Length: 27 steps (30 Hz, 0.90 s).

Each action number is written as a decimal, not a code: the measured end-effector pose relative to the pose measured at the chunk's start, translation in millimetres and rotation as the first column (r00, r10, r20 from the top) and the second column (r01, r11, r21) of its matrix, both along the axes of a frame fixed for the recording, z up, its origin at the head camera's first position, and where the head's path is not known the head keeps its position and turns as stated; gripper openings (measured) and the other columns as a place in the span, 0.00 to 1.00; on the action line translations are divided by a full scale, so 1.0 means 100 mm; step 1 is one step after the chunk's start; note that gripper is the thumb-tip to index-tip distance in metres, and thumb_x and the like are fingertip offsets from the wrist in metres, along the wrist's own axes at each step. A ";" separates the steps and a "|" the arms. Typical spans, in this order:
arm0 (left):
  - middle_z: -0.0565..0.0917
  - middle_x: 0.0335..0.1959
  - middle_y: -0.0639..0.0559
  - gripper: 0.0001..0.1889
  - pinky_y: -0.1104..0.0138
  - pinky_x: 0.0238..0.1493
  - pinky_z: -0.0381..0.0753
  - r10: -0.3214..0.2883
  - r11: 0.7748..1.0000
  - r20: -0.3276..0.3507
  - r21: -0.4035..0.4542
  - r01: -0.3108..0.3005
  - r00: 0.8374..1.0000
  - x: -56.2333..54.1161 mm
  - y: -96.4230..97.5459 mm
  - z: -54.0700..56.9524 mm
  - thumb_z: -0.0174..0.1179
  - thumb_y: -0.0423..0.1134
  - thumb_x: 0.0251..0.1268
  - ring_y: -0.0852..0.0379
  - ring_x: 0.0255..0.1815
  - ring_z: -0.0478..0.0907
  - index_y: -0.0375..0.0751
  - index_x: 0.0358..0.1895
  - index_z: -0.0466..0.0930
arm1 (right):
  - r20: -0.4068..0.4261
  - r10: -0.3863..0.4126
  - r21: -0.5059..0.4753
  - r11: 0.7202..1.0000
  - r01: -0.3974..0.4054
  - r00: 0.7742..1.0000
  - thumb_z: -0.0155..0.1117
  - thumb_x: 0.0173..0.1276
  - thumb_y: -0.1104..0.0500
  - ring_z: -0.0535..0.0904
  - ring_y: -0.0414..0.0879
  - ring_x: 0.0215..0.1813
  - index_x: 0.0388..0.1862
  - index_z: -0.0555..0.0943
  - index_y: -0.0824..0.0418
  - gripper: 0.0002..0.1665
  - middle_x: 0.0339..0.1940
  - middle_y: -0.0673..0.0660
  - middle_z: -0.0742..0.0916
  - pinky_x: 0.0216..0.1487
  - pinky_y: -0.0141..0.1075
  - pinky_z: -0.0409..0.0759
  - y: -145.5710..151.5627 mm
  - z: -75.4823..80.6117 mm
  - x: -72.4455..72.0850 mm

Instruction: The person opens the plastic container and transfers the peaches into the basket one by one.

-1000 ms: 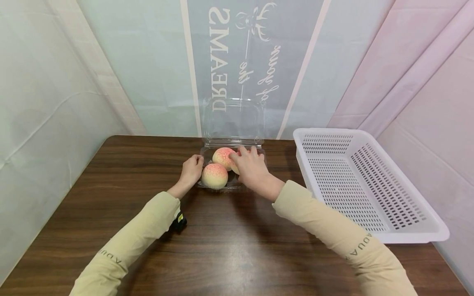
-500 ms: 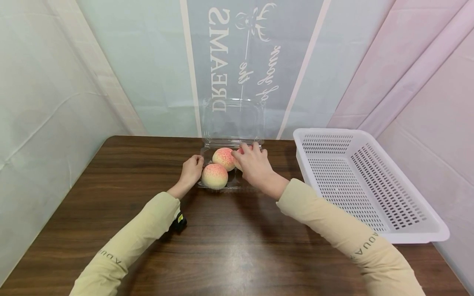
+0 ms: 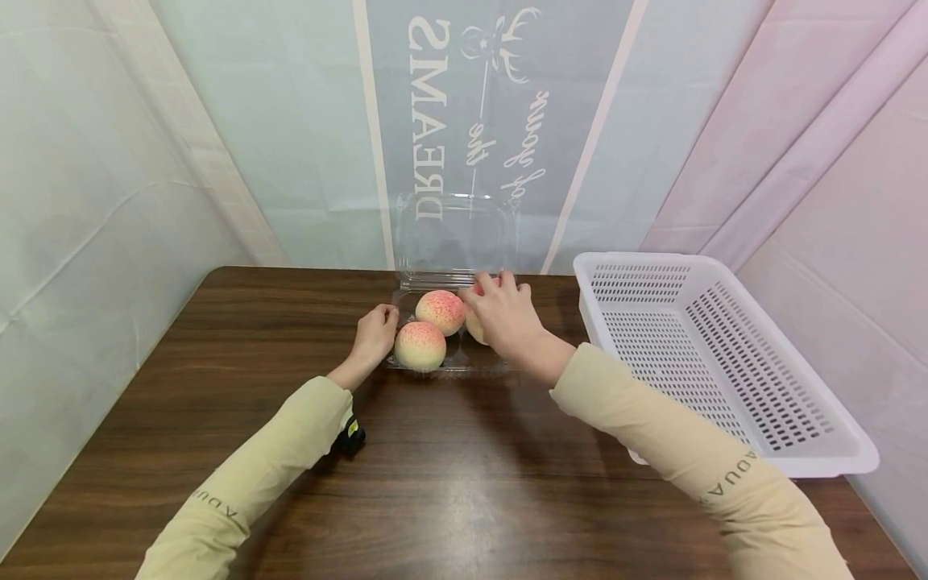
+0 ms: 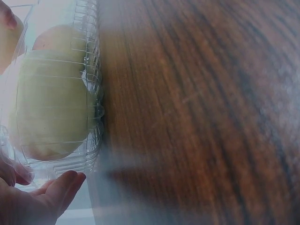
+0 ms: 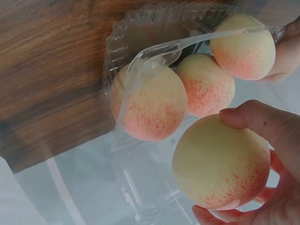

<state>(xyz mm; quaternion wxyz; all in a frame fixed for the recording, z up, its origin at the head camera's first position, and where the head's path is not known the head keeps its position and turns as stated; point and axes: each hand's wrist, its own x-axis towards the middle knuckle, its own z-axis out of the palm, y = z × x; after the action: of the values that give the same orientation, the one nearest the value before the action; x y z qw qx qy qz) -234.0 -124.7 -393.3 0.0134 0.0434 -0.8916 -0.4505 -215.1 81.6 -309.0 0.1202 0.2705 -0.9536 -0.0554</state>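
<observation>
A clear plastic clamshell container (image 3: pixel 464 369) sits at the table's back edge, its lid (image 3: pixel 458 238) raised against the backdrop. My left hand (image 3: pixel 375 332) pinches the container's left side; in the left wrist view its fingers (image 4: pixel 65 187) are at the rim. My right hand (image 3: pixel 505 316) grips a yellow-and-pink peach (image 5: pixel 220 164), thumb on one side and fingers round the other. In the right wrist view, three more peaches are in the container: one near my left hand (image 5: pixel 243 49), one in the middle (image 5: pixel 206 84) and one at the other end (image 5: pixel 150 103).
A white perforated plastic basket (image 3: pixel 812 466) stands on the right of the dark wood table (image 3: pixel 449 483). A black device (image 3: pixel 351 437) is at my left wrist. Fabric backdrops (image 3: pixel 290 121) with printed lettering rise behind and at both sides.
My right hand has shifted slightly right and back over the container, with a peach in its grip. The left hand keeps its place at the container's left side.
</observation>
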 end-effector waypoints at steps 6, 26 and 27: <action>0.77 0.41 0.36 0.19 0.65 0.30 0.72 0.000 1.000 -0.001 0.001 0.000 1.000 0.00 0.00 0.00 0.38 0.38 0.73 0.50 0.34 0.73 0.27 0.57 0.68 | -0.009 0.009 -0.031 0.999 -0.010 1.000 0.66 0.51 0.68 0.66 0.60 0.49 0.53 0.76 0.50 0.29 0.50 0.57 0.73 0.38 0.51 0.71 0.05 0.03 -0.02; 0.78 0.40 0.36 0.19 0.64 0.32 0.72 -0.007 1.000 -0.008 -0.005 0.007 1.000 -0.02 0.00 -0.03 0.38 0.38 0.73 0.48 0.36 0.74 0.27 0.55 0.69 | -0.032 0.033 -0.054 0.998 -0.035 0.999 0.64 0.48 0.70 0.67 0.62 0.49 0.53 0.75 0.53 0.30 0.53 0.60 0.73 0.37 0.53 0.73 0.19 0.10 -0.07; 0.78 0.40 0.36 0.19 0.63 0.32 0.72 -0.006 1.000 -0.007 -0.005 0.006 1.000 -0.02 0.00 -0.04 0.38 0.38 0.73 0.48 0.36 0.75 0.27 0.55 0.69 | -0.035 0.036 -0.054 0.998 -0.038 0.999 0.63 0.49 0.70 0.67 0.62 0.49 0.53 0.75 0.53 0.30 0.53 0.60 0.73 0.37 0.53 0.73 0.19 0.10 -0.07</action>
<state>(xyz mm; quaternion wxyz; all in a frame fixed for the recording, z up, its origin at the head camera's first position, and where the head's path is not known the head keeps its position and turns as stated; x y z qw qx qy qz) -236.3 -125.1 -396.8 0.0155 0.0393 -0.8928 -0.4486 -222.3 100.8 -299.4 0.1447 0.2837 -0.9474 -0.0318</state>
